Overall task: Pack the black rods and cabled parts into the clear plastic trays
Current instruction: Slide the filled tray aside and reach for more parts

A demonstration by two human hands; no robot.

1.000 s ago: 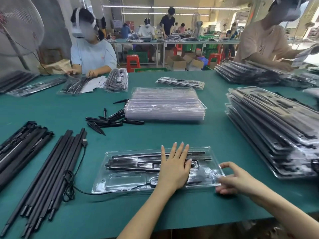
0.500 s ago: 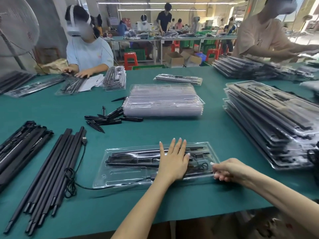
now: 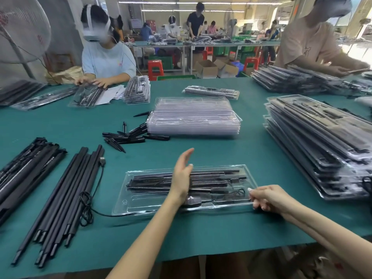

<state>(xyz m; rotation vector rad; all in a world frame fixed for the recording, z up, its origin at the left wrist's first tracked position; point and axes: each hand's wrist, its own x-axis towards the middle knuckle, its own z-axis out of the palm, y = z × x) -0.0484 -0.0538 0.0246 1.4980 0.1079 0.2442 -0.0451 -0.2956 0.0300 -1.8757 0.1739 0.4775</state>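
A clear plastic tray [image 3: 153, 206] lies in front of me on the green table, holding black rods [image 3: 211, 176] and a cabled part [image 3: 193, 200]. My left hand [image 3: 182, 176] hovers edge-on over the tray's middle, fingers straight, holding nothing. My right hand [image 3: 267, 198] grips the tray's right end with curled fingers. A black cable [image 3: 86, 206] trails out of the tray's left end toward a bundle of loose black rods [image 3: 66, 194].
A stack of empty clear trays [image 3: 193, 117] stands behind, with short black spikes [image 3: 128, 135] beside it. Packed trays [image 3: 320, 146] are piled at the right. More dark rods [image 3: 26, 172] lie far left. Two people work across the table.
My left hand has lifted off the tray and turned onto its edge. My right hand has closed on the tray's right end.
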